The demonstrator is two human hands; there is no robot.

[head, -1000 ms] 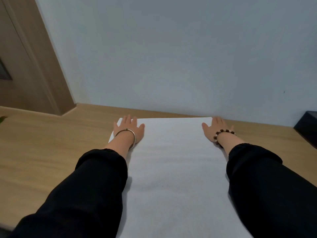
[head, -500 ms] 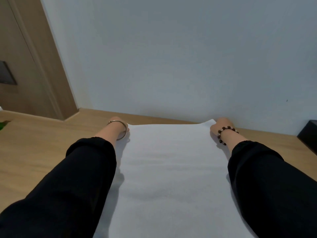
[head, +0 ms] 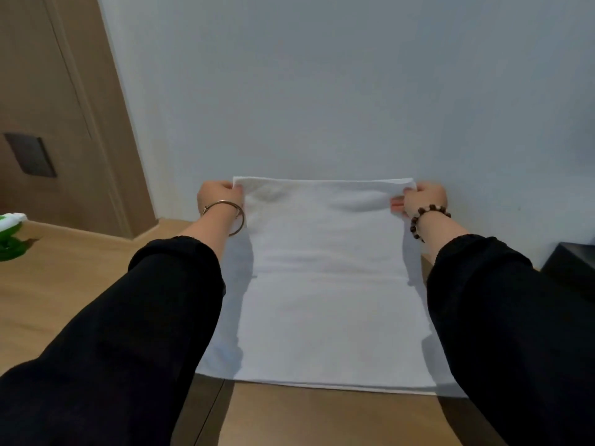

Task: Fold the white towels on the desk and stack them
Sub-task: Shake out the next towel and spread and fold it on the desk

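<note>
A white towel [head: 325, 284] lies on the wooden desk [head: 64, 284] in front of me, its near edge close to the desk's front edge. Its far end is lifted off the desk and hangs between my hands. My left hand [head: 219, 196] pinches the far left corner; a metal bangle sits on that wrist. My right hand [head: 421, 199] pinches the far right corner; a dark bead bracelet is on that wrist. Both forearms are in black sleeves.
A pale wall [head: 322, 91] rises right behind the desk. A wooden door and frame [head: 64, 123] stand at the left. A green and white object [head: 9, 233] lies at the desk's left edge. A black box [head: 573, 265] sits at the far right.
My hands went from lying flat on the towel's far corners to gripping them, and they have raised the far edge up off the desk.
</note>
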